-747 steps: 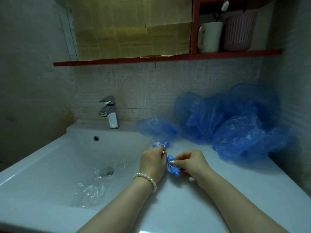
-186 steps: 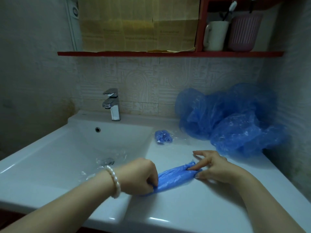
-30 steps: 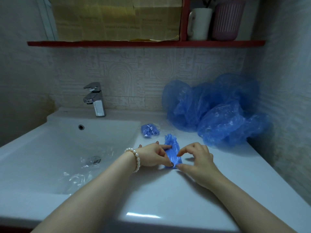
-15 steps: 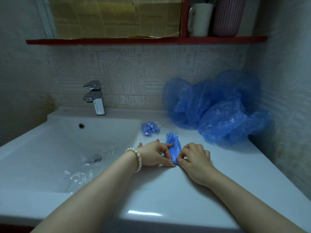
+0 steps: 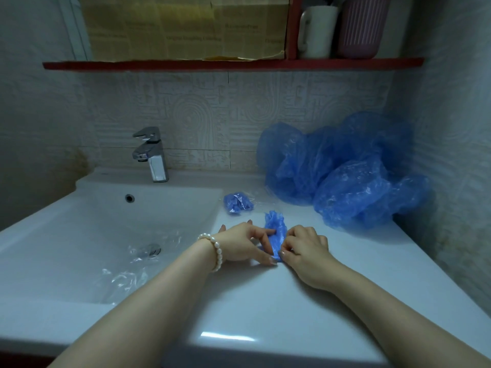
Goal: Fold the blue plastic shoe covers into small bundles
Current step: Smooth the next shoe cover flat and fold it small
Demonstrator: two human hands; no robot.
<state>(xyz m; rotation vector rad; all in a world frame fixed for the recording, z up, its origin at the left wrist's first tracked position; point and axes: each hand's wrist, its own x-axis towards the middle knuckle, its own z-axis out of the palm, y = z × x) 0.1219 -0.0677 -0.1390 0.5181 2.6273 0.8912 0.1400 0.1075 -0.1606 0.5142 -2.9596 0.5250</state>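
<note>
Hands meet on the tabletop (image 5: 305,309): your left hand (image 5: 243,244) and right hand (image 5: 305,247) both pinch the near end of the narrow blue shoe cover (image 5: 275,231), forearms angled inward.

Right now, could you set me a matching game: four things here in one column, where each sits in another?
Things:
1. mug
2. bundle
3. clear wrap
4. strip

Places:
A. in the basin
B. between both hands
C. on the red shelf
D. on the counter by the basin's edge

Pairs: 1-C, 2-D, 3-A, 4-B
</note>
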